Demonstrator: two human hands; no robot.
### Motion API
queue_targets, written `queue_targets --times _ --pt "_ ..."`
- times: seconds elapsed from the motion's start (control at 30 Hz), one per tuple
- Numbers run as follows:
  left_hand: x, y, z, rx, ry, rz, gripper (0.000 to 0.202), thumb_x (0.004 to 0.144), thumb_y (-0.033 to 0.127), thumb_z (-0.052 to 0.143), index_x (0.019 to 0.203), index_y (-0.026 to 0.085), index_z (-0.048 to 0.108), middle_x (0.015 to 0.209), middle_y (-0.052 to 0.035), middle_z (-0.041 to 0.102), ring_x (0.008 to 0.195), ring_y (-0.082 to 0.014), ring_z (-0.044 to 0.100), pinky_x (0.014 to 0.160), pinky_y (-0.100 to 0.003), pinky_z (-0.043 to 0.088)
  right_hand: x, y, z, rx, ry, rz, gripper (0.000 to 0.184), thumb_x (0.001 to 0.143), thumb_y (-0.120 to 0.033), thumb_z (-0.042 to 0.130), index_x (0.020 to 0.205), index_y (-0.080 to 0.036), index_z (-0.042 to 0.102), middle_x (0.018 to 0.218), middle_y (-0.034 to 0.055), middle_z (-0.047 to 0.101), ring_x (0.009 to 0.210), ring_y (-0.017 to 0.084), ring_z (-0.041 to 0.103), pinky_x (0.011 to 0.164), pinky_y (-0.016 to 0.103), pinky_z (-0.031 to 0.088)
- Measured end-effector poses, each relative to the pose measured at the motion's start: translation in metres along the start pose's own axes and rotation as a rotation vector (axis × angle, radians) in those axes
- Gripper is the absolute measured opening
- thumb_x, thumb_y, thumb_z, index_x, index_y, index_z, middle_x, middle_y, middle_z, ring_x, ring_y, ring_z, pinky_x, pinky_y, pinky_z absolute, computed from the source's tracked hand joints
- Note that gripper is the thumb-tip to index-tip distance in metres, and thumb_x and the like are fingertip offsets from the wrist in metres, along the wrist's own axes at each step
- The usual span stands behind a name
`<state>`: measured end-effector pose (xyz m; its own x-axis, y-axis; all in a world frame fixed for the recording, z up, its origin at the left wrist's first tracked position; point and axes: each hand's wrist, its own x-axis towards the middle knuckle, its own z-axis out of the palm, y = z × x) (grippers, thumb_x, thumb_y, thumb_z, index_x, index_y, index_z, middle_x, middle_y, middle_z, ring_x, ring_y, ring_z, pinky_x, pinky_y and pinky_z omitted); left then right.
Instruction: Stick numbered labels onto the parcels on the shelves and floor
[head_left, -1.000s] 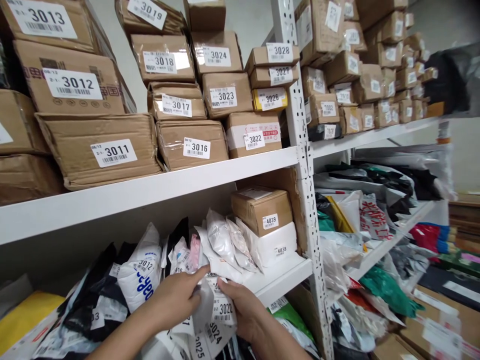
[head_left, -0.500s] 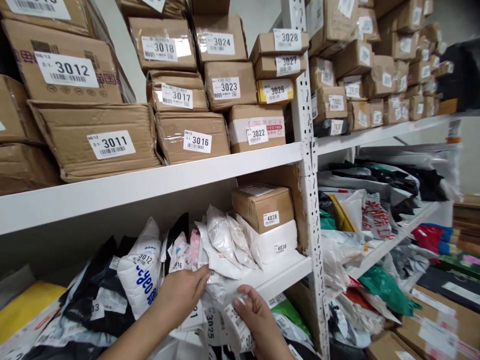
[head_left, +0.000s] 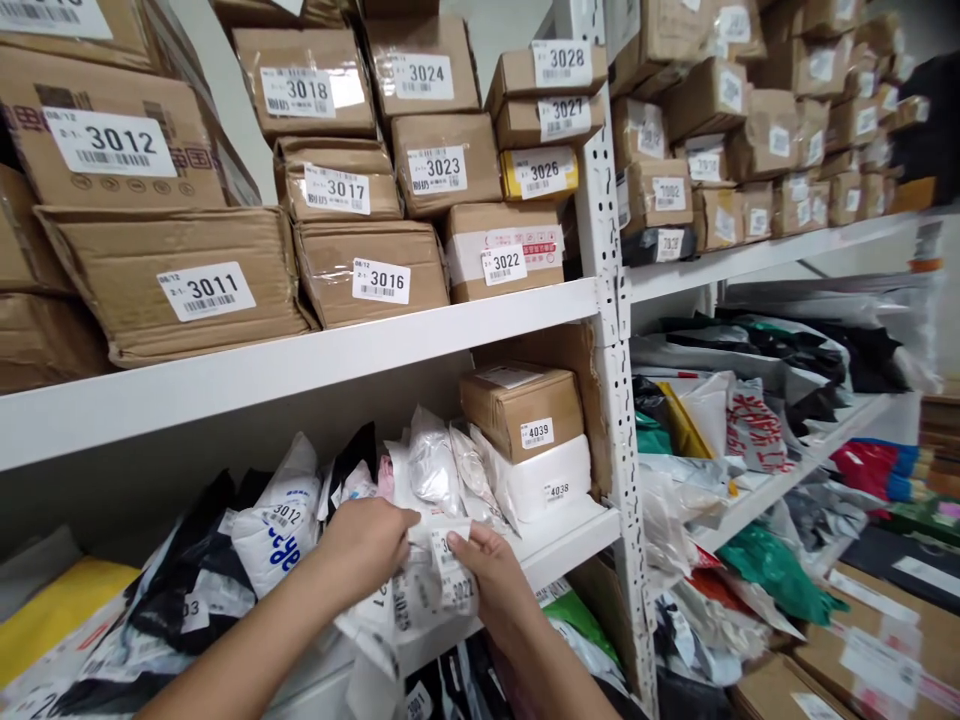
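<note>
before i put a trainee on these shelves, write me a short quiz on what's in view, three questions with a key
1. True or false: the brown box labelled 4039 rests on the white package labelled 4038.
2. Which hand has its thumb on the printed white label?
3. Fill in the blank: the yellow box on the upper shelf carries the number ____.

Key
1. True.
2. The right hand.
3. 3026.
</note>
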<state>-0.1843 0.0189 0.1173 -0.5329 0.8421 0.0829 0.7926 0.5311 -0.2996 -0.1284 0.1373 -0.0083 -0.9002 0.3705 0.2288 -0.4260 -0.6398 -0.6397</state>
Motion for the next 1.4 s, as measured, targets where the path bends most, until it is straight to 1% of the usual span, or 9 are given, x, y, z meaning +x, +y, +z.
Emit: queue_targets --times 0.13,0.23,0.37,0.5,0.6,0.77,1.0,1.17,1.4 --pt "0.000 -0.006 -0.002 -0.192 0.002 -0.025 0.041 0.087 0.037 0.029 0.082 0.024 0.068 0.075 -0.0063 0.070 0.072 -0.0237 0.065 0.061 -0.032 0.042 0.022 0.011 0.005 -0.128 0.032 -0.001 0.043 0.052 -0.051 0.081 0.070 -0.015 0.065 0.055 -0.0006 0.062 0.052 0.015 0.055 0.057 0.029 0.041" --pt "0.011 -0.009 -0.002 -0.163 0.008 -0.118 0.039 0.084 0.038 0.034 0.104 0.026 0.065 0.093 -0.0084 0.072 0.087 -0.0277 0.065 0.069 -0.035 0.044 0.034 0.020 0.002 -0.290 0.090 -0.005 0.050 0.051 -0.062 0.075 0.060 -0.015 0.061 0.048 -0.0025 0.055 0.049 0.012 0.047 0.053 0.026 0.036" --pt "0.030 -0.015 -0.003 -0.111 -0.085 -0.051 0.046 0.079 0.040 0.042 0.120 0.027 0.058 0.109 -0.0110 0.069 0.098 -0.0315 0.063 0.075 -0.038 0.047 0.038 0.029 -0.001 -0.409 0.185 -0.033 0.053 0.052 -0.066 0.071 0.053 -0.016 0.056 0.045 -0.0043 0.048 0.046 0.009 0.038 0.049 0.025 0.030" --pt "0.042 -0.019 -0.011 0.036 -0.051 0.042 0.047 0.075 0.039 0.047 0.119 0.028 0.058 0.098 -0.0101 0.071 0.092 -0.0299 0.065 0.072 -0.035 0.047 0.036 0.031 -0.003 -0.279 0.091 -0.016 0.047 0.056 -0.060 0.073 0.070 -0.017 0.062 0.056 -0.0020 0.057 0.057 0.016 0.053 0.059 0.028 0.041" --pt "0.046 -0.020 -0.014 0.040 -0.045 0.054 0.059 0.070 0.038 0.052 0.129 0.028 0.050 0.100 -0.0112 0.070 0.090 -0.0300 0.065 0.070 -0.034 0.047 0.039 0.031 -0.006 -0.217 0.115 -0.085 0.060 0.050 -0.054 0.079 0.093 -0.017 0.061 0.066 -0.0008 0.062 0.067 0.018 0.058 0.067 0.030 0.044" --pt "0.046 -0.022 -0.008 -0.064 -0.059 0.025 0.074 0.070 0.036 0.053 0.140 0.034 0.032 0.101 -0.0105 0.069 0.091 -0.0297 0.064 0.068 -0.032 0.045 0.045 0.026 -0.009 -0.238 0.031 -0.071 0.097 0.053 -0.048 0.078 0.133 -0.018 0.034 0.068 -0.0039 0.061 0.056 0.013 0.051 0.055 0.025 0.038" --pt "0.040 -0.022 0.000 -0.169 -0.079 -0.083 0.080 0.074 0.041 0.050 0.146 0.030 0.015 0.081 -0.0060 0.067 0.073 -0.0244 0.063 0.053 -0.025 0.034 0.039 0.016 -0.007 -0.205 -0.021 -0.064 0.087 0.059 -0.046 0.076 0.131 -0.018 0.036 0.055 -0.0100 0.051 0.045 0.009 0.040 0.048 0.022 0.030" --pt "0.040 -0.024 0.003 -0.221 -0.083 -0.086 0.080 0.075 0.042 0.048 0.146 0.029 0.013 0.065 -0.0002 0.058 0.063 -0.0205 0.060 0.049 -0.024 0.029 0.038 0.015 -0.009 -0.162 -0.011 -0.044 0.079 0.060 -0.043 0.077 0.126 -0.020 0.042 0.061 -0.0087 0.054 0.053 0.010 0.047 0.054 0.023 0.036" --pt "0.040 -0.023 0.005 -0.202 -0.063 -0.094 0.080 0.075 0.043 0.050 0.146 0.033 0.014 0.079 -0.0028 0.067 0.071 -0.0238 0.062 0.054 -0.026 0.035 0.035 0.014 -0.009 -0.164 -0.021 -0.052 0.066 0.062 -0.042 0.078 0.118 -0.020 0.049 0.065 -0.0061 0.059 0.053 0.011 0.051 0.054 0.024 0.038"
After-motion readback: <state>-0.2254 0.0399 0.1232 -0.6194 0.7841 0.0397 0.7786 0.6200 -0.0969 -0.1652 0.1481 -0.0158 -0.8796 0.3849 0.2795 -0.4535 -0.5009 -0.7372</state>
